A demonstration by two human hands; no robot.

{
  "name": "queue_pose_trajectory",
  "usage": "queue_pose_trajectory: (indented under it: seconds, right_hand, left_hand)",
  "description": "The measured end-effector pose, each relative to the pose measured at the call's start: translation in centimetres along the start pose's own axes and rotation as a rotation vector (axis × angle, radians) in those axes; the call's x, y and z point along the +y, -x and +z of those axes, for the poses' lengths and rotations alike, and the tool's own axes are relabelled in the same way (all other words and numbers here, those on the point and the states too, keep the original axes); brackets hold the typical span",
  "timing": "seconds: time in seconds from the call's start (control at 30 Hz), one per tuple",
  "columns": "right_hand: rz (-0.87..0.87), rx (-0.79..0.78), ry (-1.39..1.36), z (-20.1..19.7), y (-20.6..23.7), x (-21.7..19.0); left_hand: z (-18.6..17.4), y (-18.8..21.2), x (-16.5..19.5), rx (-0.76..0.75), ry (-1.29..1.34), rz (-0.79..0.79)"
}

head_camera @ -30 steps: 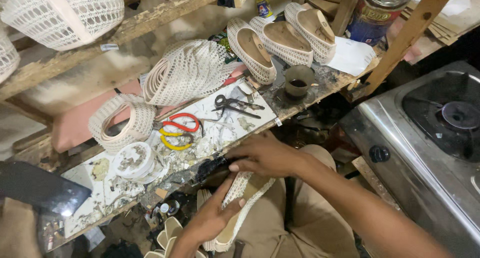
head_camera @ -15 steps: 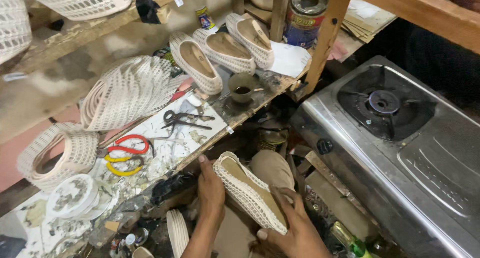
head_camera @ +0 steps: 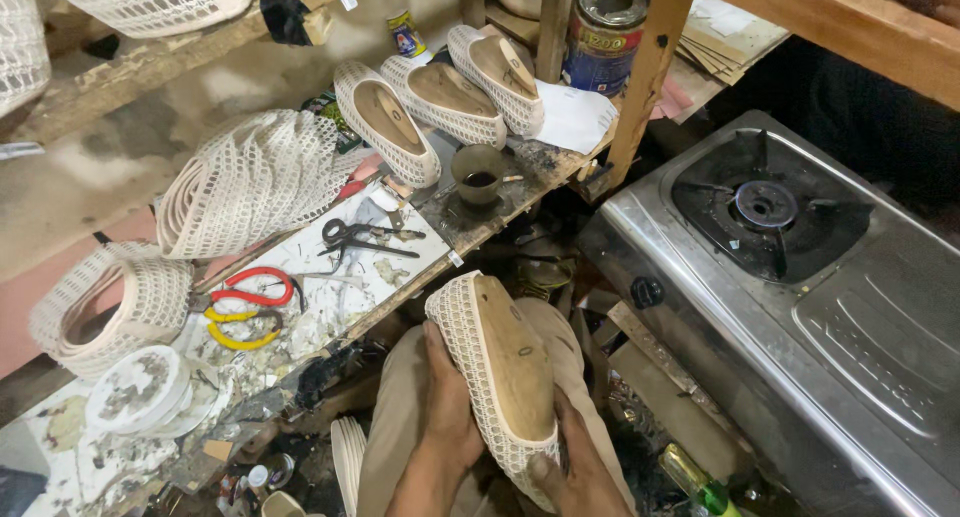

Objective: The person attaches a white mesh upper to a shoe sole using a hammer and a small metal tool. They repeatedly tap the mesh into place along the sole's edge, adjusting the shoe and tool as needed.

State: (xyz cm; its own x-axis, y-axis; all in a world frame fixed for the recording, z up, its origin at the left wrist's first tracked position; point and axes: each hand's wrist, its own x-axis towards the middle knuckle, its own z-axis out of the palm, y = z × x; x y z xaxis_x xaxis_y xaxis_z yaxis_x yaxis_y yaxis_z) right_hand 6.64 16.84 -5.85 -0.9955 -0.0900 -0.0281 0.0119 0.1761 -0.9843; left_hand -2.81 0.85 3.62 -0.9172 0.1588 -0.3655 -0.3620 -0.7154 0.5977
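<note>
Since half a second ago the shoe (head_camera: 495, 372) has turned more upright in the lap, its wooden last now facing up and its toe pointing toward the workbench (head_camera: 330, 297). The white mesh upper wraps the last. The left hand (head_camera: 450, 402) clasps its left side, fingers curled along the mesh; the right hand (head_camera: 575, 472) grips the heel end from below, thumb pressed on the mesh. Both hands are closed on the shoe, one at each side. Just beyond the left hand lie black scissors (head_camera: 360, 237) and red and yellow-handled ones (head_camera: 245, 302). Farther out stand three lasted shoes (head_camera: 440, 97). A gas stove (head_camera: 790, 257) sits right of the right hand.
</note>
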Motion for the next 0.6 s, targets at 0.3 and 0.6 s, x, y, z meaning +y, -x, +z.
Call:
queue_pose_trajectory:
  seconds: [0.3,0.6]
  right_hand:
    - [0.395,0.478,-0.266,-6.7,-1.0,-6.9]
    - [0.481,0.675,1.018,-22.4,-2.6,-12.6]
  left_hand:
    - [-0.9,1.9,1.7,-0.181,-0.556,-0.054]
    - [-3.6,3.5,3.7,0.105,-0.659,-0.164]
